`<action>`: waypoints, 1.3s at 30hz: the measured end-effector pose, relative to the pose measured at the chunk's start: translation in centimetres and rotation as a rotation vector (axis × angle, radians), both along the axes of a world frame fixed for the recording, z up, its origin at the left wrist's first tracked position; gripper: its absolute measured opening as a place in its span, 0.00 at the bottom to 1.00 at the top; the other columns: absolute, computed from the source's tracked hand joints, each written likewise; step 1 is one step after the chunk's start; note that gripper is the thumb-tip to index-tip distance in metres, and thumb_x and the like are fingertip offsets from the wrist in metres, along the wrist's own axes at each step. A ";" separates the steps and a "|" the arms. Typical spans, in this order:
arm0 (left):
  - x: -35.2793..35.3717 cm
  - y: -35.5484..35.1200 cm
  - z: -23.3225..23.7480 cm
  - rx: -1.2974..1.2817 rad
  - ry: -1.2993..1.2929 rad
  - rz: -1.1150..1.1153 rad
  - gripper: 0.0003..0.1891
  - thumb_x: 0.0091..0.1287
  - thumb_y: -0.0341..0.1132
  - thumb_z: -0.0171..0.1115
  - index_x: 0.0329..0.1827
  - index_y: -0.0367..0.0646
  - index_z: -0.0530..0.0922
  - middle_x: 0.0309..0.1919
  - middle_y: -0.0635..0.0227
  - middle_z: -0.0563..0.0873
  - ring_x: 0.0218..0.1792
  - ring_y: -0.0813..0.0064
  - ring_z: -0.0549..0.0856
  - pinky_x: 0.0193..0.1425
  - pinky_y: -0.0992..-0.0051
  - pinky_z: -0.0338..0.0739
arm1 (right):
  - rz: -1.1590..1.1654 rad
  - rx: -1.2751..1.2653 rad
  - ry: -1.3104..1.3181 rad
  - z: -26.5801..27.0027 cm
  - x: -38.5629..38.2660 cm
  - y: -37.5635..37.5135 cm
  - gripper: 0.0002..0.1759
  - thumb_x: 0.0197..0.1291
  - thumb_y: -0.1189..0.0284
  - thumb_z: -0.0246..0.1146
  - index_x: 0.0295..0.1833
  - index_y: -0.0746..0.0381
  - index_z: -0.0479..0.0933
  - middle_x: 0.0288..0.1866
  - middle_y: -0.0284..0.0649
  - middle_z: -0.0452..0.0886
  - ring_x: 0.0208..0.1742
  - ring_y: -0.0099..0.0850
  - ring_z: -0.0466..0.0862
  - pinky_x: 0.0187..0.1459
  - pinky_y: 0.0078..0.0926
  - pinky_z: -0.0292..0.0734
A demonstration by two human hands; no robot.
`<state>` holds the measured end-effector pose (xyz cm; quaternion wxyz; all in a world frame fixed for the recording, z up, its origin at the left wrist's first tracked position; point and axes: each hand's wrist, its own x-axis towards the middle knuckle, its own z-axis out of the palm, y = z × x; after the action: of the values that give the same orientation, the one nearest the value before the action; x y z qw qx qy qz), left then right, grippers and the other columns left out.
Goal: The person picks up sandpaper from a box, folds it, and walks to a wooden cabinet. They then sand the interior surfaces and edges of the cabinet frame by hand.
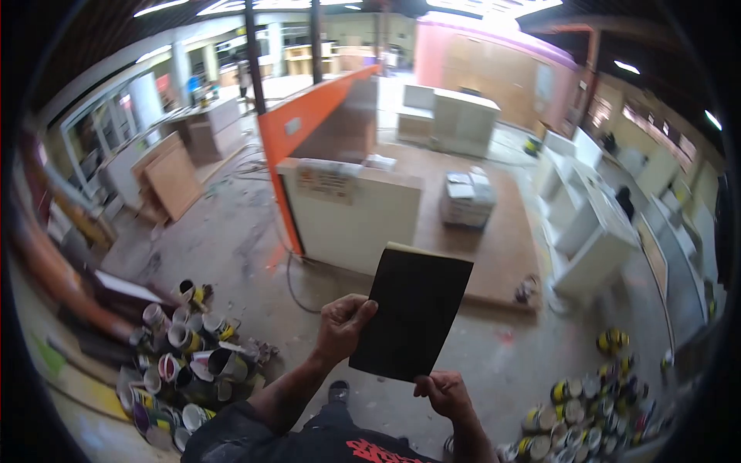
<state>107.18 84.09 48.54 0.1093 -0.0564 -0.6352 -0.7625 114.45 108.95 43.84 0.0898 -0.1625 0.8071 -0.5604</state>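
Observation:
A black rectangular sheet, with a thin pale edge along its top, is held up in front of my body. My left hand pinches its left edge with the thumb over the front. At the bottom right corner, my right hand grips the sheet between thumb and curled fingers. The sheet is slightly tilted, and its far side is hidden.
Paint cans are piled at lower left, and more cans stand at lower right. Ahead are a white panel beside an orange partition, and a stacked bundle on a low wooden platform. White cabinets line the right.

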 end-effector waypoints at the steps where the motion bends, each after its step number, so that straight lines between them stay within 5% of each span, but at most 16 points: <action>1: -0.2 -2.3 -0.4 0.030 -0.011 0.029 0.07 0.74 0.33 0.66 0.40 0.38 0.85 0.30 0.79 0.83 0.34 0.90 0.77 0.39 0.84 0.74 | 0.074 0.005 -0.016 -0.5 -1.6 -1.7 0.16 0.73 0.68 0.59 0.35 0.64 0.84 0.26 0.38 0.85 0.29 0.26 0.85 0.35 0.25 0.80; 6: -1.7 -13.4 -2.7 -0.037 -0.029 0.200 0.07 0.74 0.33 0.65 0.41 0.38 0.85 0.33 0.78 0.86 0.36 0.89 0.80 0.40 0.83 0.75 | 0.182 0.030 0.070 1.5 -10.2 -12.7 0.12 0.69 0.67 0.63 0.42 0.66 0.86 0.30 0.38 0.86 0.33 0.26 0.84 0.38 0.25 0.79; 9: -3.9 -19.9 -3.4 -0.138 0.003 0.362 0.08 0.74 0.34 0.66 0.41 0.38 0.85 0.33 0.77 0.86 0.36 0.89 0.80 0.40 0.83 0.76 | 0.161 0.003 -0.121 2.3 -15.5 -19.7 0.11 0.67 0.69 0.67 0.41 0.68 0.85 0.30 0.35 0.85 0.32 0.23 0.82 0.37 0.24 0.77; 12: -3.9 -26.7 -2.7 0.083 -0.015 0.434 0.08 0.71 0.34 0.67 0.42 0.37 0.84 0.28 0.77 0.85 0.34 0.87 0.80 0.40 0.78 0.77 | 0.256 -0.120 -0.178 2.3 -19.6 -27.7 0.08 0.65 0.72 0.69 0.39 0.68 0.85 0.27 0.33 0.82 0.31 0.19 0.78 0.35 0.23 0.75; 15: -2.9 -32.0 -2.6 0.355 0.022 0.303 0.10 0.73 0.36 0.67 0.42 0.36 0.84 0.30 0.76 0.84 0.34 0.88 0.79 0.38 0.80 0.76 | 0.417 0.018 -0.073 2.8 -23.8 -34.0 0.06 0.64 0.74 0.71 0.38 0.67 0.85 0.25 0.29 0.79 0.29 0.17 0.76 0.33 0.22 0.73; 18: -0.4 -37.9 -5.9 -0.210 -0.209 0.085 0.12 0.74 0.38 0.66 0.44 0.34 0.84 0.30 0.72 0.87 0.34 0.85 0.83 0.38 0.78 0.79 | 0.530 0.146 -0.079 4.2 -25.7 -41.4 0.10 0.64 0.72 0.71 0.34 0.68 0.83 0.26 0.30 0.79 0.29 0.18 0.76 0.33 0.23 0.72; 23: 0.5 -42.2 -7.7 0.017 -0.368 0.327 0.14 0.74 0.39 0.66 0.48 0.32 0.84 0.33 0.68 0.89 0.31 0.83 0.85 0.35 0.78 0.80 | 0.844 0.193 -0.245 4.2 -29.5 -52.0 0.13 0.71 0.66 0.65 0.42 0.68 0.82 0.29 0.32 0.80 0.34 0.18 0.77 0.37 0.25 0.74; 26: -0.7 -45.2 -8.1 0.192 -0.424 0.449 0.15 0.74 0.39 0.65 0.51 0.33 0.83 0.35 0.68 0.89 0.30 0.82 0.85 0.35 0.78 0.80 | 0.968 0.196 -0.040 0.9 -33.3 -58.1 0.14 0.74 0.65 0.61 0.49 0.67 0.81 0.32 0.34 0.81 0.36 0.19 0.78 0.39 0.26 0.75; 30: -5.6 -51.2 -10.7 0.267 -0.394 0.556 0.15 0.74 0.33 0.64 0.58 0.33 0.79 0.41 0.62 0.89 0.35 0.77 0.88 0.37 0.75 0.83 | 0.934 0.206 0.017 0.3 -37.7 -66.8 0.13 0.73 0.65 0.60 0.48 0.66 0.81 0.34 0.44 0.84 0.37 0.33 0.84 0.41 0.32 0.77; 31: -7.5 -53.1 -11.4 0.041 -0.329 0.629 0.13 0.74 0.34 0.64 0.54 0.32 0.80 0.39 0.61 0.89 0.36 0.75 0.89 0.39 0.74 0.85 | 0.929 0.205 0.120 -0.7 -39.5 -69.1 0.14 0.72 0.65 0.60 0.47 0.66 0.81 0.35 0.46 0.84 0.38 0.38 0.85 0.41 0.33 0.78; 33: -11.2 -57.8 -13.0 0.164 -0.437 0.496 0.13 0.75 0.35 0.63 0.52 0.33 0.81 0.37 0.61 0.90 0.35 0.75 0.89 0.39 0.74 0.84 | 0.897 0.188 0.187 -2.1 -43.7 -73.8 0.16 0.71 0.63 0.61 0.47 0.67 0.80 0.38 0.53 0.85 0.44 0.51 0.86 0.43 0.38 0.78; 35: -14.6 -62.1 -13.7 0.185 -0.608 0.432 0.17 0.75 0.45 0.62 0.44 0.37 0.85 0.31 0.66 0.91 0.31 0.77 0.88 0.36 0.76 0.81 | 0.908 0.114 0.205 -4.5 -48.5 -78.7 0.16 0.71 0.63 0.60 0.46 0.68 0.80 0.34 0.51 0.83 0.40 0.46 0.86 0.42 0.37 0.78; 39: -22.2 -70.8 -10.1 0.120 -0.757 0.601 0.21 0.77 0.46 0.60 0.35 0.35 0.85 0.26 0.64 0.89 0.28 0.78 0.88 0.34 0.76 0.82 | 1.050 0.104 0.118 -5.0 -57.1 -90.7 0.17 0.73 0.63 0.59 0.44 0.69 0.79 0.27 0.46 0.76 0.34 0.33 0.83 0.39 0.33 0.77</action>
<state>85.00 13.32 38.46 0.0890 0.4175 -0.5734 -0.6993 57.35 18.29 38.84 0.3208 -0.5715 0.6475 -0.3889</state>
